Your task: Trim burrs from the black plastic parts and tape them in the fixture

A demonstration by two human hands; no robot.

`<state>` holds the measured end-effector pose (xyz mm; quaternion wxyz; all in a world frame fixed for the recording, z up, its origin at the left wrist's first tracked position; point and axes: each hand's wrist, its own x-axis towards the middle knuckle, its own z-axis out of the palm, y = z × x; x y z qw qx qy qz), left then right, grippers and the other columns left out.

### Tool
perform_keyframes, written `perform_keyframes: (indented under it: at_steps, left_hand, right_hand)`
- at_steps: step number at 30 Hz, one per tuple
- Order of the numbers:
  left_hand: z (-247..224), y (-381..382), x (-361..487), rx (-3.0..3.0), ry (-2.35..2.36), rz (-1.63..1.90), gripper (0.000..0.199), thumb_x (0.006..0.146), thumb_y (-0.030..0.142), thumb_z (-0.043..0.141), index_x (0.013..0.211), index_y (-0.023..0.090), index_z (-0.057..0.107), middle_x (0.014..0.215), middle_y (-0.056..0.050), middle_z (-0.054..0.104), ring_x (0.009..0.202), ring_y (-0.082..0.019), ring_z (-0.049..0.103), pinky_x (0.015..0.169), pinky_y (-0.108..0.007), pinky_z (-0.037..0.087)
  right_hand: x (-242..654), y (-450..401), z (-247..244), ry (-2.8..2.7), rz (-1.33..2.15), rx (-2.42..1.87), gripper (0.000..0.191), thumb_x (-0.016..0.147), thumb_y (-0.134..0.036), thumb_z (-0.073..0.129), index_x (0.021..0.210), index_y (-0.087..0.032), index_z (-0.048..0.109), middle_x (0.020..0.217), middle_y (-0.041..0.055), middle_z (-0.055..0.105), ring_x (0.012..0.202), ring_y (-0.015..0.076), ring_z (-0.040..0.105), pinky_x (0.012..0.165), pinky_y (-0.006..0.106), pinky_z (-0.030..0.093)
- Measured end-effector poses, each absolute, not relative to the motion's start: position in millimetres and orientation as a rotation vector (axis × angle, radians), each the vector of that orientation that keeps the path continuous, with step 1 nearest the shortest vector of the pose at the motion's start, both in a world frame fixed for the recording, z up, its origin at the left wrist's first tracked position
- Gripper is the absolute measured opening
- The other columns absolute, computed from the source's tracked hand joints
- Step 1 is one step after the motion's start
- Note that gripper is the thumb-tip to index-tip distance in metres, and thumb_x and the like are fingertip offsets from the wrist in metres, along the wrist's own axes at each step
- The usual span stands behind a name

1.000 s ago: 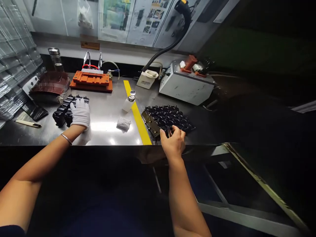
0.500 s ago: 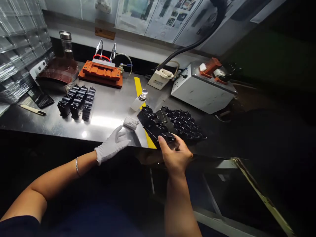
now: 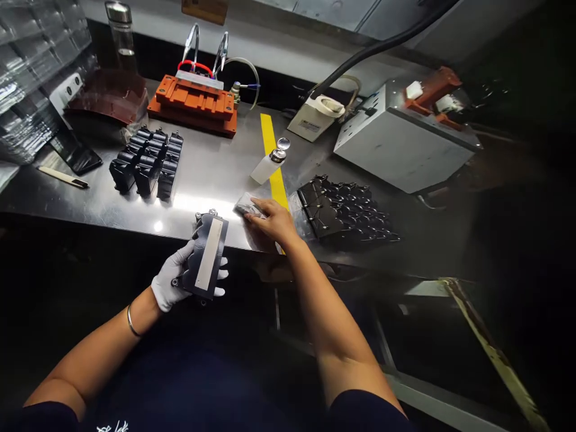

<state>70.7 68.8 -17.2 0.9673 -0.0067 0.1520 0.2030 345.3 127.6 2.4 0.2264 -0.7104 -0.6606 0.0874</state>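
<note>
My left hand [image 3: 170, 281], in a white glove, grips a black plastic part [image 3: 198, 258] with a pale strip along its face, in front of the table edge. The bare right hand [image 3: 272, 219] has its fingers closed on a folded white cloth [image 3: 245, 204] lying on the metal table [image 3: 216, 168]. Behind the cloth stands a white bottle [image 3: 265, 168] with a metal cap. Several black parts [image 3: 355, 210] are lined up to the right, and another group of black parts [image 3: 148, 162] stands at the left.
An orange fixture [image 3: 193, 102] sits at the back. Yellow tape [image 3: 269, 135] crosses the table. A white device [image 3: 315, 117] and a large grey box [image 3: 405, 138] stand at the right, a phone [image 3: 78, 153] and a flat tool [image 3: 62, 177] at the left.
My left hand has taken hold of a black part and moved down. My right hand has left the black parts and moved left onto the cloth. The view has shifted.
</note>
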Motion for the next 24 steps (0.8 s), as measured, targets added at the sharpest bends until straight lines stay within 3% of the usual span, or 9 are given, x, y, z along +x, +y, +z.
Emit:
perform_keyframes:
  at_steps: [5, 8, 13, 17, 21, 24]
  left_hand:
    - [-22.7, 67.6, 76.2, -0.018, 0.336, 0.443, 0.055, 0.092, 0.054, 0.041, 0.119, 0.011, 0.060, 0.107, -0.016, 0.070, 0.092, -0.033, 0.069, 0.075, -0.052, 0.055]
    - [-20.7, 65.9, 81.5, 0.000, 0.424, 0.465, 0.059, 0.091, 0.058, 0.039, 0.119, 0.010, 0.061, 0.101, -0.016, 0.072, 0.082, -0.030, 0.071, 0.068, -0.045, 0.058]
    - [-10.6, 66.8, 88.0, -0.082, 0.509, 0.494, 0.061, 0.092, 0.057, 0.034, 0.127, 0.012, 0.056, 0.099, -0.014, 0.072, 0.083, -0.023, 0.071, 0.075, -0.035, 0.057]
    - [-6.8, 69.0, 88.5, -0.018, 0.583, 0.494, 0.070, 0.087, 0.065, 0.033, 0.130, 0.014, 0.054, 0.099, -0.015, 0.072, 0.080, -0.026, 0.071, 0.072, -0.039, 0.057]
    - [-11.9, 72.3, 84.7, 0.008, 0.538, 0.472, 0.071, 0.089, 0.065, 0.029, 0.130, 0.014, 0.054, 0.101, -0.015, 0.071, 0.081, -0.025, 0.071, 0.073, -0.038, 0.057]
    - [-11.7, 75.1, 81.7, 0.073, 0.545, 0.414, 0.079, 0.085, 0.071, 0.025, 0.125, 0.011, 0.057, 0.100, -0.017, 0.071, 0.077, -0.029, 0.071, 0.066, -0.045, 0.057]
  right_hand:
    - [275.5, 84.5, 8.2, -1.860, 0.168, -1.735, 0.042, 0.079, -0.045, 0.066, 0.117, -0.027, 0.067, 0.112, 0.0083, 0.062, 0.084, 0.0174, 0.063, 0.072, 0.028, 0.052]
    - [253.2, 70.4, 10.8, -1.743, 0.079, -1.823, 0.036, 0.081, -0.044, 0.063, 0.109, -0.024, 0.071, 0.095, 0.0082, 0.063, 0.075, 0.0170, 0.061, 0.065, 0.027, 0.050]
    - [246.4, 68.4, 10.6, -1.846, 0.094, -1.753, 0.038, 0.077, -0.046, 0.065, 0.108, -0.026, 0.071, 0.093, 0.0069, 0.062, 0.067, 0.0134, 0.058, 0.055, 0.023, 0.046]
    - [247.9, 74.7, 12.9, -1.716, 0.090, -1.853, 0.035, 0.080, -0.046, 0.062, 0.105, -0.023, 0.072, 0.084, 0.0054, 0.060, 0.070, 0.0157, 0.058, 0.060, 0.025, 0.047]
    - [250.9, 78.5, 14.1, -1.882, 0.169, -1.754, 0.040, 0.078, -0.046, 0.065, 0.111, -0.024, 0.070, 0.094, 0.0069, 0.060, 0.067, 0.0138, 0.057, 0.057, 0.024, 0.047]
    - [256.0, 79.3, 13.8, -1.800, 0.139, -1.826, 0.038, 0.079, -0.045, 0.064, 0.108, -0.021, 0.072, 0.085, 0.0067, 0.059, 0.069, 0.0155, 0.058, 0.059, 0.026, 0.048]
